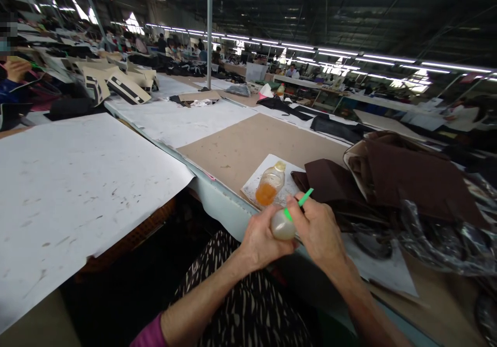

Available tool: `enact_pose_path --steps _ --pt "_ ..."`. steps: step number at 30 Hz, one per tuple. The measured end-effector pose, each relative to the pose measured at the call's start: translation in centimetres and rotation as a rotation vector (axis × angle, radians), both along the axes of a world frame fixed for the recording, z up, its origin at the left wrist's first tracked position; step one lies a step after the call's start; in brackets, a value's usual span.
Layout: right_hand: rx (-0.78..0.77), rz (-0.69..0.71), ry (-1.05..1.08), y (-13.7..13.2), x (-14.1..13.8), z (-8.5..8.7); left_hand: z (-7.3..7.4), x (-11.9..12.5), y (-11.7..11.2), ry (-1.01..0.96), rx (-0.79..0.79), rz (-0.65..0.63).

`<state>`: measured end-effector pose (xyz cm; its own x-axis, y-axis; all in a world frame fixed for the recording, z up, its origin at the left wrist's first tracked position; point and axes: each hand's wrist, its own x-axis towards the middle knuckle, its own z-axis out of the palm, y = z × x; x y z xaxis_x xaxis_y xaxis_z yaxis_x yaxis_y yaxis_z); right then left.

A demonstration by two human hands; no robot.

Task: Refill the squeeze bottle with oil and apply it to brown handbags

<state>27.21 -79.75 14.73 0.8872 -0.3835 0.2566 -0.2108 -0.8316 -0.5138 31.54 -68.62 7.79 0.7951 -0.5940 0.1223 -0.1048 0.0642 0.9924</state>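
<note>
My left hand (258, 241) is wrapped round a small translucent squeeze bottle (282, 227), held tilted above my lap at the table edge. A thin green spout (306, 197) sticks out of it toward the upper right. My right hand (320, 228) is closed round the spout, thumb and fingers pinching it near the bottle's neck; part of the spout is hidden behind them. Just beyond, a clear bottle (271, 185) with orange liquid and a yellowish cap stands on a stained white sheet (252, 181).
Dark brown fabric pieces (411, 171) are piled to the right, with crumpled clear plastic (446, 238) below them. Brown board (240, 145) covers the table ahead. A stained white-topped table (89, 181) stands left, across a gap. Another person's hand (17, 69) shows far left.
</note>
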Motion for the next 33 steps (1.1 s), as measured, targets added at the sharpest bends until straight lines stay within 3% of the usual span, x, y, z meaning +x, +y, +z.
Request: enact_pose_path --steps 3,7,9,10,11,15,17,20,22,24,26,29,33 --pt "0.161 0.184 0.051 -0.8 0.2 0.9 -0.1 1.2 0.5 0.333 -0.157 -0.415" --pt "0.459 0.393 0.108 -1.1 0.8 0.9 -2.9 1.2 -1.1 0.831 -0.523 -1.14" --pt "0.453 0.38 0.111 -1.0 0.9 0.5 -4.3 1.1 -1.8 0.939 -0.665 -1.319" --pt "0.436 0.351 0.101 -1.0 0.9 0.3 -4.6 1.2 -1.8 0.939 -0.671 -1.315" --pt "0.408 0.308 0.086 -1.0 0.9 0.2 -4.7 1.4 -1.6 0.913 -0.639 -1.234" --pt "0.219 0.067 -0.014 -1.3 0.6 -0.2 -2.8 2.3 0.6 0.561 -0.354 -0.552" --pt "0.136 -0.025 -0.043 -1.0 0.7 -0.4 -1.6 2.0 1.2 0.284 -0.182 -0.293" --pt "0.07 -0.092 -0.061 -0.3 0.9 -1.0 -0.7 0.6 0.7 -0.03 0.022 -0.01" --pt "0.062 -0.096 -0.068 0.1 1.0 -1.3 -0.6 -0.1 0.2 -0.071 0.049 0.098" --pt "0.087 -0.071 -0.066 0.1 0.9 -1.5 -0.7 -0.1 0.0 0.012 0.007 0.066" --pt "0.145 -0.008 -0.058 -0.3 0.7 -1.4 -0.8 0.4 0.2 0.166 -0.07 -0.085" --pt "0.274 0.146 -0.027 -0.9 0.6 -1.1 -1.3 1.5 0.5 0.434 -0.22 -0.401" --pt "0.401 0.277 0.016 -1.2 0.9 -1.1 -2.9 2.0 -0.2 0.823 -0.456 -0.974"
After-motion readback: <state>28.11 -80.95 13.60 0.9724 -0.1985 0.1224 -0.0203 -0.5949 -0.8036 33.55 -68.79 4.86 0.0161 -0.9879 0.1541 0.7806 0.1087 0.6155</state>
